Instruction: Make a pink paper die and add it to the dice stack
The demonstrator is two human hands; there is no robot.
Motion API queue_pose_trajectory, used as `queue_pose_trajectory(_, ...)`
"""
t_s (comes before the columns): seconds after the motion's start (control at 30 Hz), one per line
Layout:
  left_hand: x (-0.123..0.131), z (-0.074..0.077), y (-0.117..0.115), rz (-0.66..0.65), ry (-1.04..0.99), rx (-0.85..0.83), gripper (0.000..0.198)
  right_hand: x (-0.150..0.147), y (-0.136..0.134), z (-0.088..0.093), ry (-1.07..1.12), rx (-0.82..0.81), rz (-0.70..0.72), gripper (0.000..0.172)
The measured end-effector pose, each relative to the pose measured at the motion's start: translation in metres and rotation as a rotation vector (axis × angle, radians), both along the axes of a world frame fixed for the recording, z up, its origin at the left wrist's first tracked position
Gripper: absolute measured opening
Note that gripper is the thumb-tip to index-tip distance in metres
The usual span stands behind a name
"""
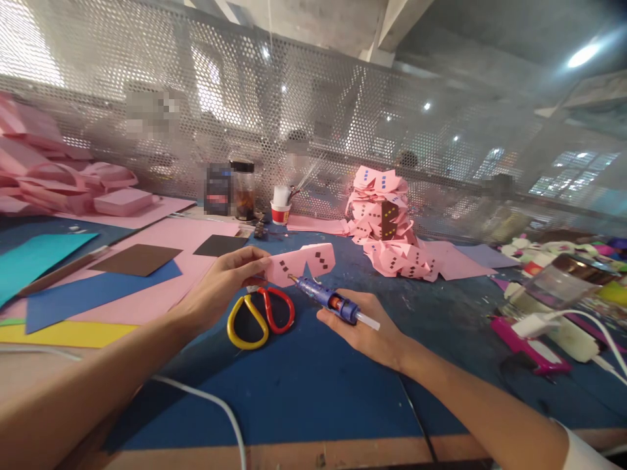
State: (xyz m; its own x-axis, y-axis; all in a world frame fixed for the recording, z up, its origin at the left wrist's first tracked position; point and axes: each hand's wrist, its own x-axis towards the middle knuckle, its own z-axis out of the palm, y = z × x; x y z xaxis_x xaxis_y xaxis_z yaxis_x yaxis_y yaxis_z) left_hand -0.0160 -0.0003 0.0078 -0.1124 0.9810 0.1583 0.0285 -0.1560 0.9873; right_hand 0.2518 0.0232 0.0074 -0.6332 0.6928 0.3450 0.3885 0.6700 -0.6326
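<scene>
My left hand (235,274) pinches the left end of a pink paper piece (321,259) that bears small dark squares and has a notch in its lower edge. My right hand (375,329) is wrapped round a blue glue gun (321,295), with a clear glue stick poking out of its back. The gun's nozzle points left and is at the paper's lower edge; whether it touches, I cannot tell. Beneath the paper, scissors (248,326) with one yellow and one red handle lie on the blue mat (304,398). Their blades are mostly hidden.
Behind the hands rises a pile of similar pink pieces (382,209). Coloured sheets (102,300) lie at the left, below pink stacks (44,163). A jar (243,189) and paper cup (281,212) stand by the perforated screen (333,117). White cables (215,395) cross the table.
</scene>
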Motion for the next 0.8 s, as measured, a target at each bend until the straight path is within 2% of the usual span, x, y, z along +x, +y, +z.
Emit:
queue_pose_trajectory(0.53, 0.0051, 0.0057, -0.0039, 0.000, -0.034, -0.022, 0.025, 0.0008, 0.0015, -0.0035, -0.040, 0.040, -0.015, 0.033)
queue_pose_trajectory(0.8, 0.0037, 0.0031, -0.0034, -0.020, -0.021, -0.020, 0.025, 0.0006, 0.0022, -0.0033, -0.042, 0.065, -0.012, 0.033)
